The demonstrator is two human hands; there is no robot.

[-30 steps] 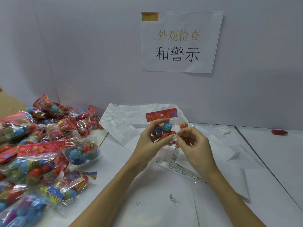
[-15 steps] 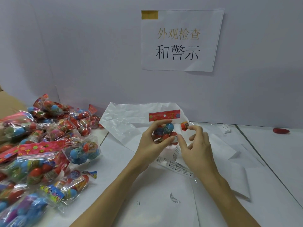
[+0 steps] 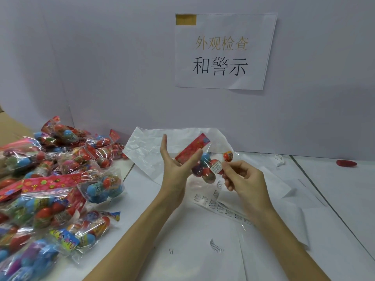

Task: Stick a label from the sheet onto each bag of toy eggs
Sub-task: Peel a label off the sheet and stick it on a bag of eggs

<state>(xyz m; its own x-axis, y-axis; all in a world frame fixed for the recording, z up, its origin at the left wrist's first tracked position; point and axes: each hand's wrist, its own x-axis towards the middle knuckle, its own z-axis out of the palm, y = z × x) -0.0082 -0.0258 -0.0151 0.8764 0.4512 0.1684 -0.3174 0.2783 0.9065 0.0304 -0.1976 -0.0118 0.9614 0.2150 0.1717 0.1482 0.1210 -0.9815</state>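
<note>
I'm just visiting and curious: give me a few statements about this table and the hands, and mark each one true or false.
1. A white label is stuck on the clear bag of coloured toy eggs held up between the hands. True.
2. The left hand is a closed fist. False: its fingers are straight.
3. The pile of bagged eggs lies on the person's left. True.
4. The strip of white labels hangs on the wall. False: it lies on the white table, under the right hand.

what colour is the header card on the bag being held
Red with a small flowery print, on the header card of the bag; head view.
</note>
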